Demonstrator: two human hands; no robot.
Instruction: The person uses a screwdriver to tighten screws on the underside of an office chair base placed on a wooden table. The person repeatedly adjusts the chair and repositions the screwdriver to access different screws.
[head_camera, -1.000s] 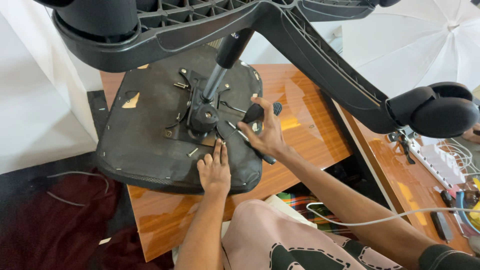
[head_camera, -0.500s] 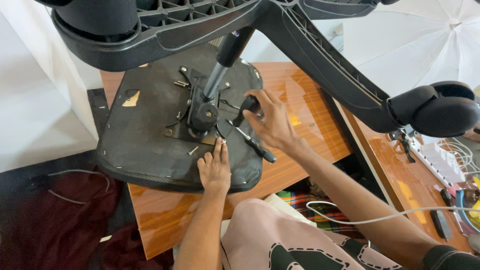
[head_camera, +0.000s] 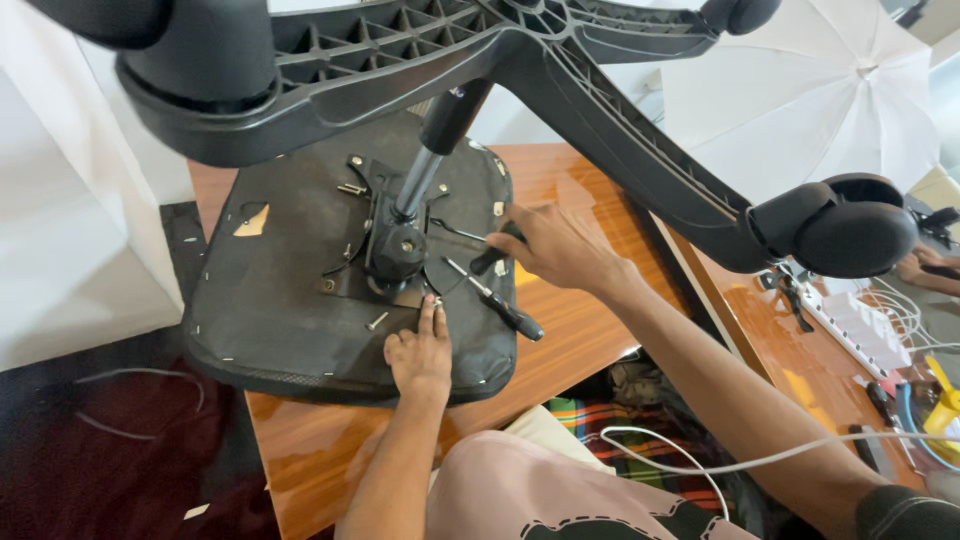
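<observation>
Currently the right hand grips a black handle on the upturned chair seat near the desk's far edge. Left hand lies flat, fingers extended, holding nothing. A screwdriver lies diagonally, handle overhanging the seat's right edge.

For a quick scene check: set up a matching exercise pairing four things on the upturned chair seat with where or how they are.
1. left hand
2. right hand
3. screwdriver
4. loose screw

A. lying on the seat, black handle over the edge
B. flat on the seat underside
C. gripping a black handle by the mechanism
D. lying just above the left hand

Pairs: 1-B, 2-C, 3-A, 4-D
</observation>
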